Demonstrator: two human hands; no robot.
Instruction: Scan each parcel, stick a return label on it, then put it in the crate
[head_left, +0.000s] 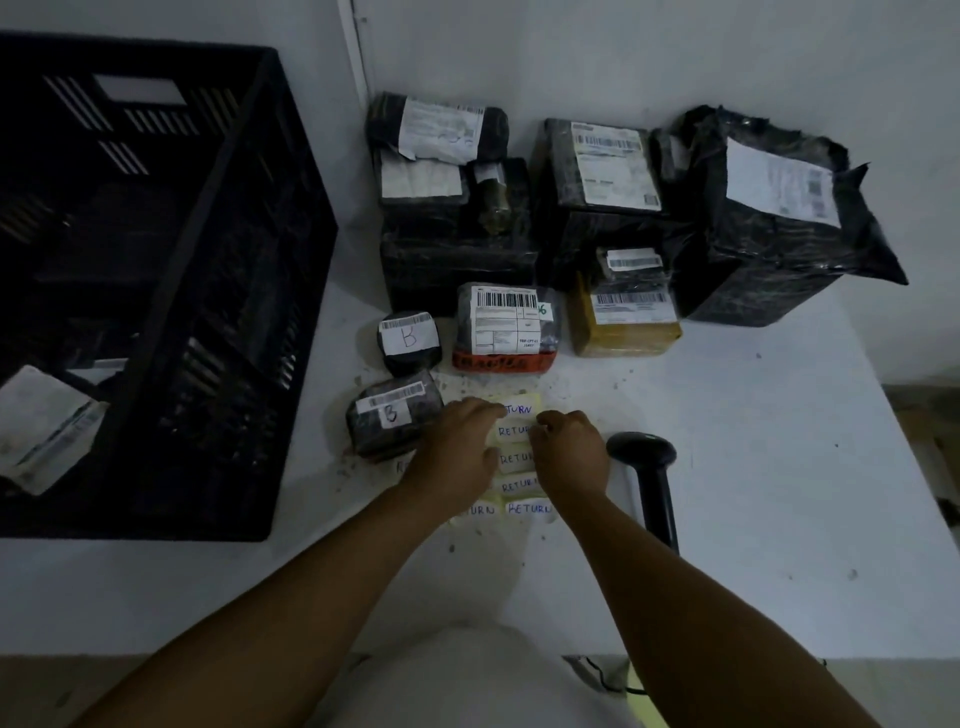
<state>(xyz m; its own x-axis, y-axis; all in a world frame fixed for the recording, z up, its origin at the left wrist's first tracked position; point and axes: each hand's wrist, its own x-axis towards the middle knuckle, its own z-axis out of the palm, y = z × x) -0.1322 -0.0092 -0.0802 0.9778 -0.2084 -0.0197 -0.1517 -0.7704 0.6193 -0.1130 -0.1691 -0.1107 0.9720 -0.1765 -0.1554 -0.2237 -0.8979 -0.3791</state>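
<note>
Both hands are down on the sheet of return labels (517, 457) on the white desk (727, 467). The left hand (457, 452) lies over the sheet's left side, fingers loosely bent, touching the top label. The right hand (569, 452) has its fingers curled at the second label (whether it actually pinches it I cannot tell). The scanner (647, 467) lies just right of the labels. A small parcel (392, 415) marked "B" sits beside the left hand, more parcels (597, 208) are stacked behind, and the black crate (218, 312) stands at left, one parcel inside.
</note>
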